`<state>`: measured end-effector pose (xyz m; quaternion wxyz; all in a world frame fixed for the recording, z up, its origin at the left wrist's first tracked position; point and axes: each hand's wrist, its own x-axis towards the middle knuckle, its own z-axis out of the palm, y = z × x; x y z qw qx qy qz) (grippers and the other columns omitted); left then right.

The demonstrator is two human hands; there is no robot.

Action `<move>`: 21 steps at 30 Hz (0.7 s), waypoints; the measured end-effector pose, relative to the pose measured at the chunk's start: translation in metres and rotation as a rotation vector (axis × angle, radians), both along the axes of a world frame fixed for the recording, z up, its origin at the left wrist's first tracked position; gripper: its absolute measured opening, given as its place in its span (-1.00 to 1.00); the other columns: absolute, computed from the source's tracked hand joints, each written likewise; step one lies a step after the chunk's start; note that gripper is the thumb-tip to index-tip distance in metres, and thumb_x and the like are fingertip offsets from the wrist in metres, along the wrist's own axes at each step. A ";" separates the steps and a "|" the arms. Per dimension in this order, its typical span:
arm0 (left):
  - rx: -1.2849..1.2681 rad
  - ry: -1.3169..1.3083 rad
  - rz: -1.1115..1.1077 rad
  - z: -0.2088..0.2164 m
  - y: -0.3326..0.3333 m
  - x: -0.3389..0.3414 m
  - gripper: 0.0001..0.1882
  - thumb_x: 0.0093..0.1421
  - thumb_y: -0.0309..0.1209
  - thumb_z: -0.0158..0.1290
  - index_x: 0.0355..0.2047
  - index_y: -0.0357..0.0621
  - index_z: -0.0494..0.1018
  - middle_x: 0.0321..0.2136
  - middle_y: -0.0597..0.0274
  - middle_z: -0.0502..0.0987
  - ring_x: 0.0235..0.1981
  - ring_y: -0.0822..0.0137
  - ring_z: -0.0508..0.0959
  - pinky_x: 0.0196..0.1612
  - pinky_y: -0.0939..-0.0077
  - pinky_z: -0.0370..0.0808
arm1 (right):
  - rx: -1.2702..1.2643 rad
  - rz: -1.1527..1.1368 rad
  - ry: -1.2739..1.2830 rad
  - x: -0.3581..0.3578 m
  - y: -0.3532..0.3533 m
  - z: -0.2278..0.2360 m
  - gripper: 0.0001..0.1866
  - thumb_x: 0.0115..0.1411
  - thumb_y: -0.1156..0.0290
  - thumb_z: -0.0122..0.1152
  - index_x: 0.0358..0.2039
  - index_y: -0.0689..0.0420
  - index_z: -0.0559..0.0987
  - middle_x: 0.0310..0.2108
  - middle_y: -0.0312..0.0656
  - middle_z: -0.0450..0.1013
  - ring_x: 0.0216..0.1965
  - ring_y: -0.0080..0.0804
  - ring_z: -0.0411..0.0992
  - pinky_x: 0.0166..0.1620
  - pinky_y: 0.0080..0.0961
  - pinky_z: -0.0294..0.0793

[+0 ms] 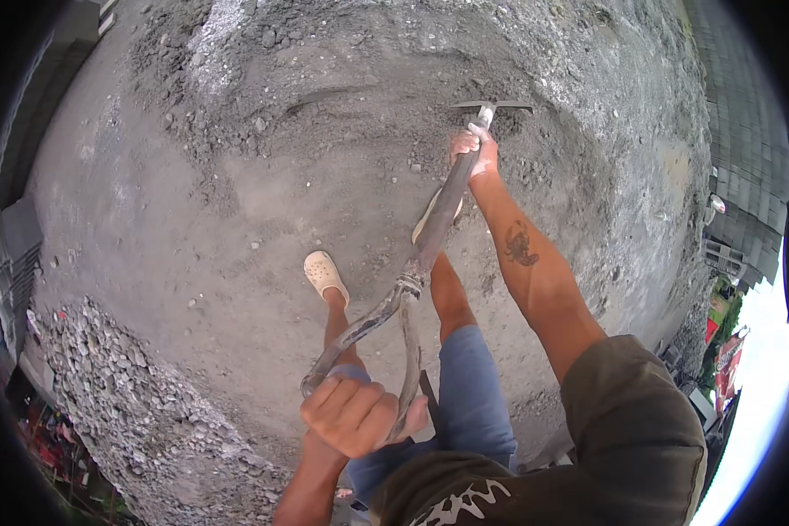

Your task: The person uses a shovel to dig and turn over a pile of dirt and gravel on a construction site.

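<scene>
A shovel [447,210] slants across the middle of the view, its worn grey shaft running away from me. My left hand [351,412] is closed around the crossbar of its forked handle, low in the picture near my body. Farther out, my right hand [476,151] wraps round the lower shaft just short of the blade. The blade [510,105] shows nearly edge-on as a thin metal strip, at the loose grey sand and gravel [359,114]. Pale dust coats the fingers of my right hand. Whether the blade touches the ground I cannot tell.
My feet stand on the ground in cream clogs [325,273], one partly behind the shaft. A heap of coarse gravel [123,394] lies at the lower left. Grey block walling [749,131] borders the right side, and a dark structure [39,131] the left.
</scene>
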<state>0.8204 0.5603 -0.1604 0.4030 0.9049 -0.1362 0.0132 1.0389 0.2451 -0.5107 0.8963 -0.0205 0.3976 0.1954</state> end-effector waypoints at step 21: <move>-0.300 0.617 1.548 -0.252 0.214 -0.158 -0.63 0.35 -0.19 -0.08 -0.57 -0.03 0.22 -0.79 0.37 0.19 -0.83 0.49 0.17 -0.77 0.58 0.13 | -0.010 0.435 0.603 -0.155 0.229 -0.236 -0.84 0.02 0.39 0.12 -0.52 0.03 0.31 -0.66 -0.27 0.19 -0.62 -0.27 0.23 -0.33 -0.06 0.34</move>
